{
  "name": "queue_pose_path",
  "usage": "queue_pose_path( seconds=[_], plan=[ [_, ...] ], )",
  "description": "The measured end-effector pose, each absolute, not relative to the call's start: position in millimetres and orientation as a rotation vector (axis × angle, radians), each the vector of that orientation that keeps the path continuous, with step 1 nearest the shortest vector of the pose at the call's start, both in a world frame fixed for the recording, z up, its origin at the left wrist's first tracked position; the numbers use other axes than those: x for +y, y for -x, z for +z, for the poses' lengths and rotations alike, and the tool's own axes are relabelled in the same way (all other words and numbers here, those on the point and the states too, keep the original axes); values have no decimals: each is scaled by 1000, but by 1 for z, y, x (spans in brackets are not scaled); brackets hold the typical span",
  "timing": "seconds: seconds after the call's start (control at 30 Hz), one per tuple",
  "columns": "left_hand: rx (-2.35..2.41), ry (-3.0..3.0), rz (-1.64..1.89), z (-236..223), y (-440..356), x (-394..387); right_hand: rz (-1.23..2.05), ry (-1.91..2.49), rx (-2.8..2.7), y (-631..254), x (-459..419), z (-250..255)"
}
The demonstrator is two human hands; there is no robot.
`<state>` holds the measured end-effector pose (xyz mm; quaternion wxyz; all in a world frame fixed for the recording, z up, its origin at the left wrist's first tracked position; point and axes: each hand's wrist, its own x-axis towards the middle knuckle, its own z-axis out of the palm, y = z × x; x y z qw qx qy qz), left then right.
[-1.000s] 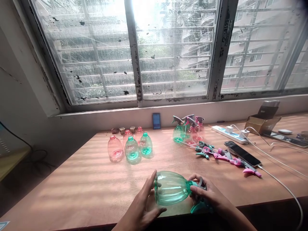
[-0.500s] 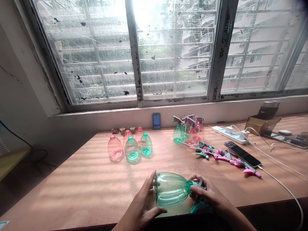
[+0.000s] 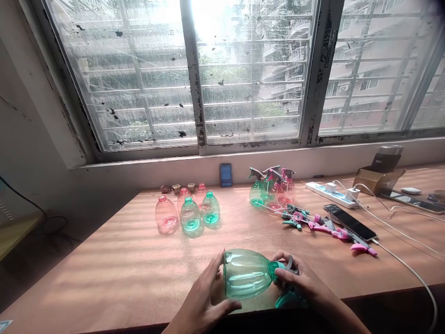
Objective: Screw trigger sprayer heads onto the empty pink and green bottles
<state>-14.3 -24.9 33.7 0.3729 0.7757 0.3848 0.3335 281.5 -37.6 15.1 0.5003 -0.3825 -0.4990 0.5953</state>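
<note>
We hold a see-through green bottle [image 3: 246, 273] on its side above the desk [image 3: 139, 278], close to the near edge, its wide round base facing left and its narrow neck facing right. Its bulging walls are ribbed lengthwise and catch pale streaks of light. At the neck we have a teal and grey spray head [image 3: 288, 300], partly covered, its teal part hanging lowest
</note>
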Motion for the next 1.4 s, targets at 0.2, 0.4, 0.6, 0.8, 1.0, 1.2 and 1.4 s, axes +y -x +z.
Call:
queue_pose_path(
  seconds=[0.2,0.4,0.6,0.8,1.0,1.2,1.4],
  plan=[
    [875,-2082,897,28,15,-22,1473,907,-1186,-282,-37,14],
    [933,-2037,890,15,17,-16,1460,907,-1219,-282,-37,13],
    [942,-2044,915,26,16,-21,1453,924,-1214,-282,-38,15],
    [912,-1989,982,22,13,-25,1427,948,-1249,-283,-37,14],
    [941,-2013,895,23,17,-22,1442,929,-1230,-281,-38,15],
    [938,-2051,944,31,13,-26,1438,944,-1261,-282,-38,15],
    [905,-2005,912,23,16,-24,1462,941,-1248,-282,-36,13]
  ],
)
